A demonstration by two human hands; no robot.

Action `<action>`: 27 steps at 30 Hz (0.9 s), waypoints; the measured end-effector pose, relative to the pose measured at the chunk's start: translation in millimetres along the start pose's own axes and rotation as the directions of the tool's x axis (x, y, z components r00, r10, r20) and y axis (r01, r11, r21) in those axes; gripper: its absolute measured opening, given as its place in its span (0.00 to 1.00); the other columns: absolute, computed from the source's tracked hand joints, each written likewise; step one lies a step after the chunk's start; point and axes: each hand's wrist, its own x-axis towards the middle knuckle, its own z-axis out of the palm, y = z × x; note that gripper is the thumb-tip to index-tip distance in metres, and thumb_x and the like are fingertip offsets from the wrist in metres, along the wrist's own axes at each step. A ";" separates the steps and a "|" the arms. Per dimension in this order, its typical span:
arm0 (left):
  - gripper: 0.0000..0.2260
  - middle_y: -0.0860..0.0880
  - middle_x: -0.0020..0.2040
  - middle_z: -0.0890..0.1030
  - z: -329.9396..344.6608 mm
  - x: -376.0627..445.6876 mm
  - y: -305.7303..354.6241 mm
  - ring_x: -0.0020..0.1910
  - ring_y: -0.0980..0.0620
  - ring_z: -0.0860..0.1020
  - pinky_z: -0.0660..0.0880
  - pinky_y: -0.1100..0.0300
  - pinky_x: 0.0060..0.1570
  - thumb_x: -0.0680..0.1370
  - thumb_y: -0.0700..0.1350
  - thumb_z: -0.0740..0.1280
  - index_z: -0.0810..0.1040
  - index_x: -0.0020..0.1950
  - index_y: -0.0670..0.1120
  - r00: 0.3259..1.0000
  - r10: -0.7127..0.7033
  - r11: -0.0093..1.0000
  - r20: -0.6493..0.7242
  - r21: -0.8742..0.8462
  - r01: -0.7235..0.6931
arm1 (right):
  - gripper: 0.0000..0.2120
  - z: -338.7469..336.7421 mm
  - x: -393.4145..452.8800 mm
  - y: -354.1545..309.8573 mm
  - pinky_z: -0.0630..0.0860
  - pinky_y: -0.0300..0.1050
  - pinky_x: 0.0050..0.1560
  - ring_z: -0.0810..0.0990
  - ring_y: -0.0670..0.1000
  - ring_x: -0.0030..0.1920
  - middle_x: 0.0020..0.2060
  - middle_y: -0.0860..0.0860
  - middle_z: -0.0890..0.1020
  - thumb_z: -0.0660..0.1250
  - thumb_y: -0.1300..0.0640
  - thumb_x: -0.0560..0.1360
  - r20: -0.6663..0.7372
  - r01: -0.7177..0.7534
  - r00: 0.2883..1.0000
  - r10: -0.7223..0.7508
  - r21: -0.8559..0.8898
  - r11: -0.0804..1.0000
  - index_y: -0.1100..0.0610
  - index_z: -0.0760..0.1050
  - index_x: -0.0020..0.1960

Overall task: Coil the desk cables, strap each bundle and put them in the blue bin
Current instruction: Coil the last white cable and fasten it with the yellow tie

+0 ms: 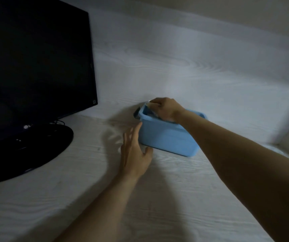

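Blue bin (166,138): light-blue plastic, rectangular, upright, open top, at table's back edge against wall. Contents blurred, dark and pale shapes at left end, cables not discernible.

A light blue is shown by the bin (168,138). The desk (157,198) is patterned with pale grey-white wood grain, as is the wall panel (175,63). The monitor (35,58) and its stand (40,145) are coloured black.

Our pale wood-grain desk (157,198), dim light, our dark monitor (35,58) left of the fingers, on a black oval stand (35,145), whitish wood-grain wall (175,58) beyond the fingers
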 end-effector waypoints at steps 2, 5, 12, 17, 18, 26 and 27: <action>0.32 0.46 0.69 0.66 0.9 1.7 -0.7 0.69 0.49 0.65 0.65 0.53 0.68 0.72 0.42 0.68 0.64 0.76 0.49 1.000 -0.002 1.000 -0.024 0.016 0.002 | 0.19 2.9 -2.4 0.5 0.70 0.45 0.57 0.78 0.59 0.60 0.59 0.55 0.82 0.59 0.42 0.82 0.032 -0.020 0.999 0.021 -0.039 0.999 0.51 0.79 0.64; 0.31 0.45 0.68 0.66 3.0 1.8 -1.6 0.69 0.47 0.65 0.66 0.49 0.67 0.72 0.42 0.68 0.65 0.75 0.48 0.999 0.001 0.999 -0.052 0.034 0.001 | 0.22 1.4 -1.0 -0.9 0.71 0.46 0.59 0.77 0.60 0.61 0.61 0.56 0.81 0.58 0.40 0.81 0.087 -0.049 0.994 0.059 -0.110 0.993 0.52 0.80 0.62; 0.29 0.44 0.79 0.52 6.4 34.7 13.2 0.76 0.44 0.56 0.52 0.52 0.72 0.77 0.55 0.58 0.59 0.78 0.58 0.999 0.035 0.987 0.009 0.158 -0.036 | 0.26 -7.4 4.5 -19.9 0.66 0.49 0.62 0.72 0.58 0.68 0.70 0.56 0.74 0.53 0.41 0.84 0.353 -0.007 0.924 0.145 -0.366 0.931 0.56 0.71 0.72; 0.20 0.44 0.77 0.55 21.2 66.5 12.3 0.76 0.45 0.57 0.57 0.52 0.74 0.82 0.57 0.55 0.68 0.74 0.55 0.996 -0.007 0.987 0.087 0.162 -0.007 | 0.22 -11.8 5.4 -18.6 0.65 0.48 0.66 0.71 0.57 0.69 0.72 0.55 0.71 0.53 0.49 0.85 0.497 0.045 0.854 0.152 -0.363 0.930 0.56 0.67 0.75; 0.20 0.44 0.75 0.58 25.2 67.0 11.2 0.74 0.45 0.60 0.60 0.53 0.73 0.82 0.57 0.56 0.71 0.71 0.53 0.997 -0.021 0.994 0.080 0.112 0.012 | 0.21 -13.1 3.1 -14.4 0.65 0.48 0.66 0.71 0.56 0.69 0.73 0.54 0.70 0.53 0.49 0.85 0.515 0.000 0.844 0.148 -0.276 0.961 0.55 0.66 0.75; 0.25 0.43 0.65 0.71 38.1 65.5 19.6 0.65 0.42 0.70 0.69 0.44 0.64 0.78 0.64 0.54 0.79 0.58 0.48 0.993 -0.038 0.963 -0.115 0.260 0.066 | 0.18 -35.8 -17.6 51.3 0.73 0.40 0.61 0.77 0.53 0.62 0.66 0.56 0.76 0.63 0.66 0.78 -0.190 0.016 0.981 0.028 0.227 0.974 0.56 0.77 0.66; 0.23 0.41 0.66 0.70 40.9 64.5 24.5 0.66 0.40 0.69 0.67 0.43 0.65 0.79 0.61 0.55 0.79 0.60 0.48 0.989 -0.042 0.948 -0.139 0.308 0.084 | 0.18 -40.6 -23.5 65.9 0.72 0.42 0.62 0.78 0.53 0.61 0.64 0.55 0.77 0.63 0.67 0.76 -0.274 0.026 0.961 0.017 0.151 0.988 0.56 0.78 0.64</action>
